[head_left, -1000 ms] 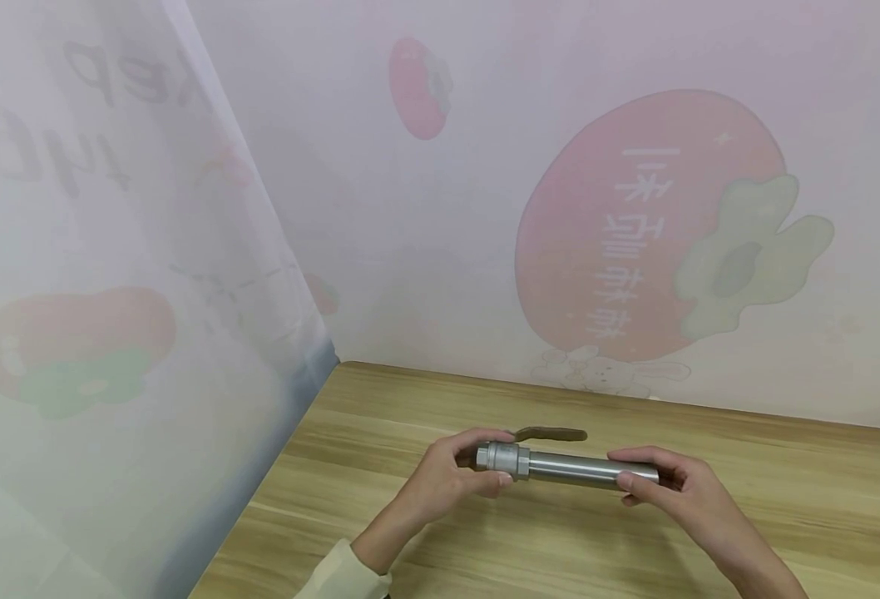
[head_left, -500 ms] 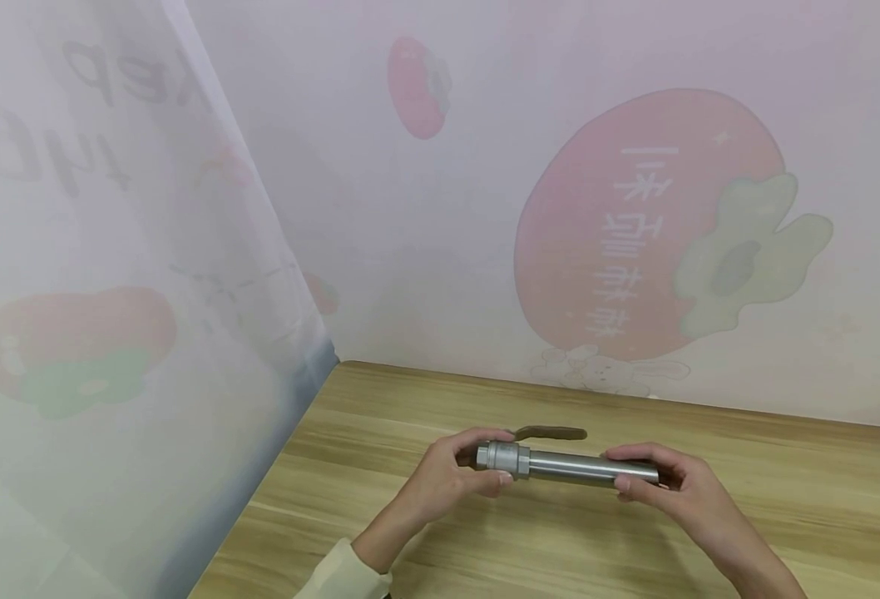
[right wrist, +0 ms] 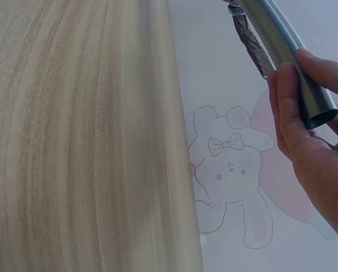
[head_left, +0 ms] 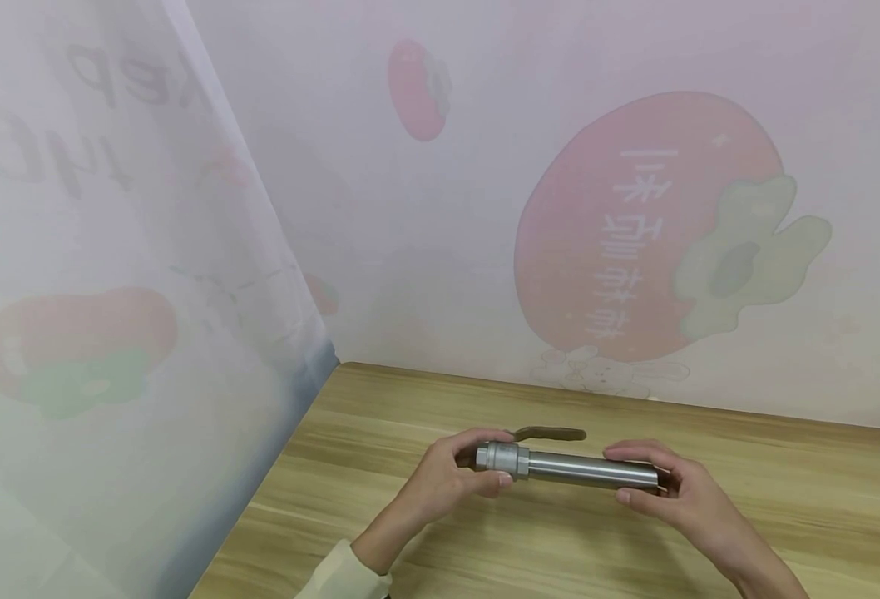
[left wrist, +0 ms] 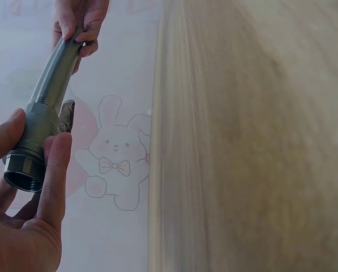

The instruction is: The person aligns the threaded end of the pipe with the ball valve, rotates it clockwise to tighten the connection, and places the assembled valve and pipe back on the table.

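A silver ball valve (head_left: 503,459) is gripped between the thumb and fingers of my left hand (head_left: 443,478). Its brownish lever handle (head_left: 556,433) points right, along the far side of a plain steel pipe (head_left: 582,469). The pipe's left end meets the valve's right end; whether threads engage is hidden. Around the pipe's right end are the thumb and fingers of my right hand (head_left: 687,491). In the left wrist view, the valve's free end (left wrist: 24,173) is an open threaded socket. The right wrist view shows the pipe's hollow end (right wrist: 321,118) beside the right palm.
Valve and pipe are held above a wood-grain table (head_left: 380,399). Behind it hangs a pale curtain (head_left: 425,216) printed with fruit and a rabbit; another curtain (head_left: 148,249) runs along the left side.
My right thumb and fingers have shifted slightly round the pipe, the thumb now sitting lower on its near side. The left hand and valve have stayed nearly still.
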The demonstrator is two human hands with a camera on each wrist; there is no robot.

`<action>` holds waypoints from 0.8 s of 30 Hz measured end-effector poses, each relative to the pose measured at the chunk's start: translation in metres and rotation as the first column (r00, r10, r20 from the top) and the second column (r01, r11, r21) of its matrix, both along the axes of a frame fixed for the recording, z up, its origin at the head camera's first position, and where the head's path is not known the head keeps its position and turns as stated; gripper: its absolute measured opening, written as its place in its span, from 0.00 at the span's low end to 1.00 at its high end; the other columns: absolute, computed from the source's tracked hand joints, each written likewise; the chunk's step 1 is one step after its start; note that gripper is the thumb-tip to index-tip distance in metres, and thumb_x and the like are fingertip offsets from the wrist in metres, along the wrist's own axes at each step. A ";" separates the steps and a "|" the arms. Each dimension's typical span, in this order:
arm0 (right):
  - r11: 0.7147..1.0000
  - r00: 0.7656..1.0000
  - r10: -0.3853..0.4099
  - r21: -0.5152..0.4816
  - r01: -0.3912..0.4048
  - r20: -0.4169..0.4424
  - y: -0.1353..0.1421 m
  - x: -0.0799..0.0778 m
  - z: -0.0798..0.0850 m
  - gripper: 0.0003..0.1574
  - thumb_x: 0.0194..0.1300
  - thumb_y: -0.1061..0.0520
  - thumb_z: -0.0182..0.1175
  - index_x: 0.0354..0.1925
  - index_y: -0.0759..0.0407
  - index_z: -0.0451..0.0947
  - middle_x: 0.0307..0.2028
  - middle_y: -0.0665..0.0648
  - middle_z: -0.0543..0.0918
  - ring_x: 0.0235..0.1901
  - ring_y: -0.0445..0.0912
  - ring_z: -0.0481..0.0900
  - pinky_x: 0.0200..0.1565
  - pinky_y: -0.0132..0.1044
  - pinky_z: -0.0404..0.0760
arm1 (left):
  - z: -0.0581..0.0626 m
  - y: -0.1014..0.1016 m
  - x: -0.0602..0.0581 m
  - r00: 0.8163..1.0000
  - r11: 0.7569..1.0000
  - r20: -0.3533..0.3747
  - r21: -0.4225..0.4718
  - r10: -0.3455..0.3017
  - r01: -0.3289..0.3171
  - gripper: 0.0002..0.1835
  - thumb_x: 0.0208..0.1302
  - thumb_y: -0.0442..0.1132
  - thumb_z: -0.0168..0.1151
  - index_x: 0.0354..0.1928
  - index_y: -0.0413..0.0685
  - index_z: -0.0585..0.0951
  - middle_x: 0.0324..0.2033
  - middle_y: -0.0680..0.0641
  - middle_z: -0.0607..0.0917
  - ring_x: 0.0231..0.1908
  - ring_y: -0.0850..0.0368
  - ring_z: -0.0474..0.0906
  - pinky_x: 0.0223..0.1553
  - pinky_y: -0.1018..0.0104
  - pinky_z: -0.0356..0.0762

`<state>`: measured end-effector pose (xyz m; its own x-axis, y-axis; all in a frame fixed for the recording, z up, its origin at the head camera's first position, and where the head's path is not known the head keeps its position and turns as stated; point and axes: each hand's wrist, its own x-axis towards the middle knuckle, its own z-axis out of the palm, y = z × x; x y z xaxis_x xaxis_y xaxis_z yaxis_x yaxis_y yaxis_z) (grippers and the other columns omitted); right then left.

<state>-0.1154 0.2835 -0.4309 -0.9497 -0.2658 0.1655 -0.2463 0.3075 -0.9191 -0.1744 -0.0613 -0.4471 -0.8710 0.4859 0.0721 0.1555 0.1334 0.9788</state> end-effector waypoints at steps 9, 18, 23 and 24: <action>0.998 0.997 -0.046 0.043 0.044 0.059 -0.001 0.001 0.003 0.26 0.73 0.57 0.72 0.67 0.54 0.83 0.57 0.45 0.86 0.46 0.42 0.84 0.45 0.34 0.86 | 0.000 0.000 0.000 1.000 1.000 0.002 0.007 -0.003 0.003 0.25 0.67 0.41 0.78 0.65 0.56 0.86 0.56 0.40 0.85 0.49 0.51 0.84 0.45 0.61 0.92; 0.996 0.989 -0.082 0.046 0.076 0.121 0.000 0.002 0.005 0.28 0.73 0.55 0.73 0.68 0.54 0.83 0.56 0.49 0.88 0.46 0.43 0.86 0.46 0.34 0.86 | 0.001 0.000 0.001 1.000 1.000 0.010 0.012 -0.007 0.007 0.25 0.67 0.41 0.78 0.66 0.56 0.86 0.56 0.39 0.84 0.49 0.51 0.84 0.45 0.60 0.92; 0.995 0.985 -0.095 0.043 0.090 0.143 0.000 0.002 0.006 0.28 0.73 0.55 0.73 0.69 0.55 0.82 0.55 0.50 0.88 0.46 0.43 0.87 0.46 0.36 0.88 | 0.000 0.000 0.001 1.000 1.000 0.004 0.004 -0.007 0.007 0.25 0.68 0.42 0.78 0.66 0.57 0.86 0.57 0.39 0.84 0.49 0.51 0.83 0.45 0.61 0.92; 0.995 0.985 -0.097 0.043 0.092 0.144 0.000 0.002 0.006 0.28 0.73 0.55 0.73 0.69 0.55 0.82 0.55 0.50 0.89 0.45 0.43 0.87 0.46 0.36 0.88 | 0.000 0.000 0.001 1.000 1.000 0.003 0.003 -0.007 0.007 0.25 0.68 0.42 0.78 0.66 0.57 0.86 0.57 0.39 0.84 0.49 0.51 0.83 0.45 0.61 0.92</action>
